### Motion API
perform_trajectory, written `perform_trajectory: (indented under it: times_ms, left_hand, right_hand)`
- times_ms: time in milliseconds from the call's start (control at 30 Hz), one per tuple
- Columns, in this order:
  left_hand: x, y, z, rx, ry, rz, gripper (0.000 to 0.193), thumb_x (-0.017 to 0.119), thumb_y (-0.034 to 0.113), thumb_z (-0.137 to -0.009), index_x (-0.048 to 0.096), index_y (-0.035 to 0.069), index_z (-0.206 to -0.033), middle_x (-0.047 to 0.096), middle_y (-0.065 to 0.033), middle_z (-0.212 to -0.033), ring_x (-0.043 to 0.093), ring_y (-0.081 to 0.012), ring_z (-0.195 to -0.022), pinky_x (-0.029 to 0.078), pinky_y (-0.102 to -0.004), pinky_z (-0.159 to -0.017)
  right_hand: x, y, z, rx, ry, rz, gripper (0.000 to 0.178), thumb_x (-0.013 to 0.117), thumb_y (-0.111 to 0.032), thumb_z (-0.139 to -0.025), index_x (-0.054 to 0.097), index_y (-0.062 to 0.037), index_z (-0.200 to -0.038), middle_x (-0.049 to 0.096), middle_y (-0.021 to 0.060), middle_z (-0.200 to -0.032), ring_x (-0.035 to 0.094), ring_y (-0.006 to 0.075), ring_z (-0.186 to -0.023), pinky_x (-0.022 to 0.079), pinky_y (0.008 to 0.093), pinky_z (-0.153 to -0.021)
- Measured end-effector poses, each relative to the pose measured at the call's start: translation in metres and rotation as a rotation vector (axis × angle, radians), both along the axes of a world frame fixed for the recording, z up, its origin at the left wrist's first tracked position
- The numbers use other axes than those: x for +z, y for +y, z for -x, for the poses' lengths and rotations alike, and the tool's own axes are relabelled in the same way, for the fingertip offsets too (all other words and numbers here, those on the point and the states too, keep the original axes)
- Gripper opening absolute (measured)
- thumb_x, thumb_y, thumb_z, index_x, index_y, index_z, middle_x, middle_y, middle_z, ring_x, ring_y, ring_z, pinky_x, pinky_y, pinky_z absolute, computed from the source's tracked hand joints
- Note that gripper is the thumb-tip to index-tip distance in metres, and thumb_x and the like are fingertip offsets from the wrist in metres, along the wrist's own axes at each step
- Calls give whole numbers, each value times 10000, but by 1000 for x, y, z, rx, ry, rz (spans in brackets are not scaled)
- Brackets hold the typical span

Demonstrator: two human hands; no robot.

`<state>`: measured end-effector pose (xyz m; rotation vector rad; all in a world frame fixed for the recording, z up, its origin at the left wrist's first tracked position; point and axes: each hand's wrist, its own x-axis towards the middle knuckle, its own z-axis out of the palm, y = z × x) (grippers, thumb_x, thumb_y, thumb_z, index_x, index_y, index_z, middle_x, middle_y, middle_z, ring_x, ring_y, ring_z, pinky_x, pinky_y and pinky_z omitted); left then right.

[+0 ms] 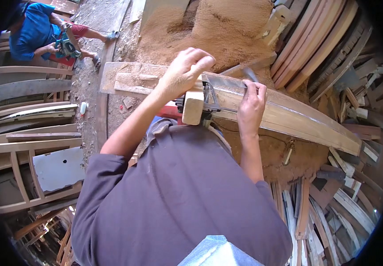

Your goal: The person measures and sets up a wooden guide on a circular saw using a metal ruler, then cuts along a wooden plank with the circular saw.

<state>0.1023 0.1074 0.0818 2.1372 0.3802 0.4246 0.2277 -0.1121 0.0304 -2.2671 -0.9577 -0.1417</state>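
Bent over a long wooden beam (297, 116), I have both hands near its middle. My left hand (186, 71) is closed, its fingers curled above a pale wooden block (193, 107); whatever lies under the fingers is hidden. Beside the block is a dark metal frame (210, 98) with thin arms. My right hand (251, 106) is closed, thumb and fingers pinched at the beam's far edge. From its fingertips sticks out a grey, flat metal piece (250, 73), whose kind I cannot make out.
A person in blue (34, 33) at the upper left holds a power tool (67, 46) with a cord. Sawdust (227, 26) is heaped beyond the beam. Curved planks (313, 42) stand at the upper right; wooden frames (21, 146) lie left, scrap wood (304, 208) lower right.
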Motion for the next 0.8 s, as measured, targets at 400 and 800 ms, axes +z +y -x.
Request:
perform_trajectory:
  times_ms: [400, 800]
  left_hand:
    - [-34, -34, 123, 317, 138, 732, 251, 698, 192, -1046, 719, -7, -1198, 769, -84, -1111, 696, -117, -1062, 570, -297, -911]
    - [-33, -52, 125, 366, 141, 569, 174, 692, 142, -1040, 679, -7, -1130, 757, -137, -1240, 715, -121, -1056, 560, -291, -936]
  right_hand:
    - [-19, -10, -26, 21, 166, -231, 83, 596, 110, -828, 631, 35, -838, 678, 156, -858, 686, 305, -787, 524, 416, -717]
    - [-2, -51, -68, 5, 545, -244, 137, 521, -18, -864, 602, -16, -974, 521, 15, -781, 477, 119, -726, 392, 317, -648]
